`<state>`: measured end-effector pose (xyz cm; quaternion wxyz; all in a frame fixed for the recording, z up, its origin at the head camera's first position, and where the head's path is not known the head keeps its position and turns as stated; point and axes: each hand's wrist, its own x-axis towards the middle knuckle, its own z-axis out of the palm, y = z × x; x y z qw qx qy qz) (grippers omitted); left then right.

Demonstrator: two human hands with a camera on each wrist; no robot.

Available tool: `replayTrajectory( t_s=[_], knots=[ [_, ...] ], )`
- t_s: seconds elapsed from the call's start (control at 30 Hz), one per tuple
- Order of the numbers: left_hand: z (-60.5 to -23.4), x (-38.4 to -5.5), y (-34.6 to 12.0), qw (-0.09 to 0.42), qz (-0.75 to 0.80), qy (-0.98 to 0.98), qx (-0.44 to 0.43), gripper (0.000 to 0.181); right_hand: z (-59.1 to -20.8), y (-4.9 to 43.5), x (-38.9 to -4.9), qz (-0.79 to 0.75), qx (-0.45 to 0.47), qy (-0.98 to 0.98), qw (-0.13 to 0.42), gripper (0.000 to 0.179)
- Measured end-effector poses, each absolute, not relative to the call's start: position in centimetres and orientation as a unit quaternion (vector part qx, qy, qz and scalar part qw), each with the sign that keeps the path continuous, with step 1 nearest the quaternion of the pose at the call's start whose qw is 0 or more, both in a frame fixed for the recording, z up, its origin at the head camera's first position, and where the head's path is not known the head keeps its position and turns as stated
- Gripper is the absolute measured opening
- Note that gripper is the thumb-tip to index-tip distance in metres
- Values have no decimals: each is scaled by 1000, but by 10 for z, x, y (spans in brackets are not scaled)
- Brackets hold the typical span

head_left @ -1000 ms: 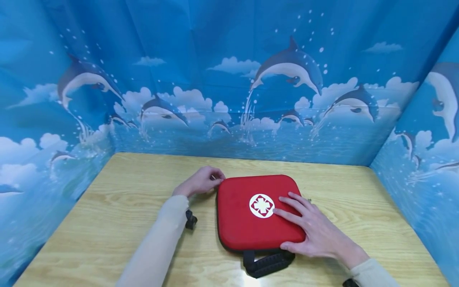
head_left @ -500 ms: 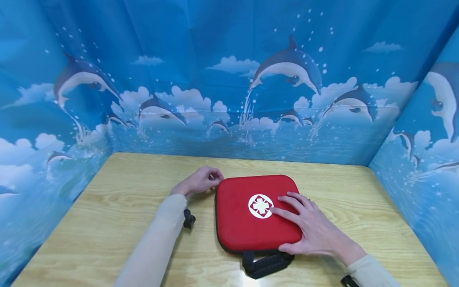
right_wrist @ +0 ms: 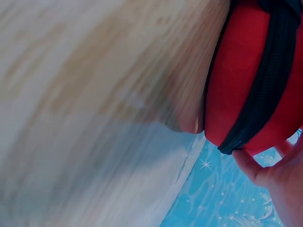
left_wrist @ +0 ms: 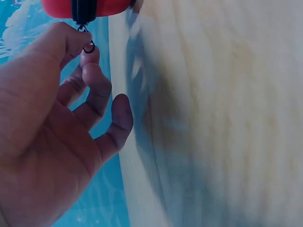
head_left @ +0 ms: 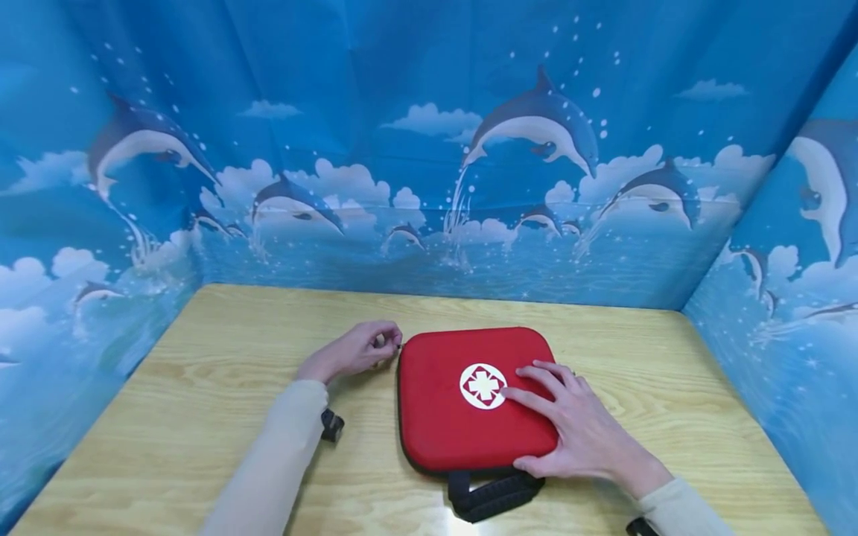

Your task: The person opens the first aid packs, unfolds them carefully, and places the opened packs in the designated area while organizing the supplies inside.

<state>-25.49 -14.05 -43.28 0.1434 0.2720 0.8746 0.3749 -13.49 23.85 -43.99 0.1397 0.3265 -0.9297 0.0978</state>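
Note:
A red first-aid case (head_left: 436, 417) with a white cross emblem lies flat on the table, lid up. At its far left corner my left hand (head_left: 351, 353) pinches the zipper pull. The left wrist view shows that pull as a small dark ring (left_wrist: 89, 48) between thumb and index finger, the other fingers loosely bent. My right hand (head_left: 579, 424) rests spread on the right part of the lid, its thumb at the near right corner. In the right wrist view, the thumb touches the case's side by the black zipper band (right_wrist: 270, 80).
The black carry handle (head_left: 499, 497) sticks out from the case's near side. Beneath everything is a light wood table (head_left: 221, 387). A blue dolphin-print curtain (head_left: 375, 186) borders its back and sides.
My left hand has shifted left and slightly nearer, from over the case's far left corner to just beside it. The right hand stays on the lid. The whole view has drifted slightly.

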Motion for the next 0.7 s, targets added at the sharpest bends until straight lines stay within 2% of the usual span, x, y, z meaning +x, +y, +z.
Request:
replayTrajectory(
  t_s=[0.37, 0.7],
  knots=[
    [-432, -231, -155, 112, 355, 882, 289, 10, -440, 216, -140, 96, 269, -947, 144, 86],
    [-434, -222, -161, 107, 356, 885, 281, 8, -437, 195, -142, 89, 198, -967, 130, 88]
  ],
)
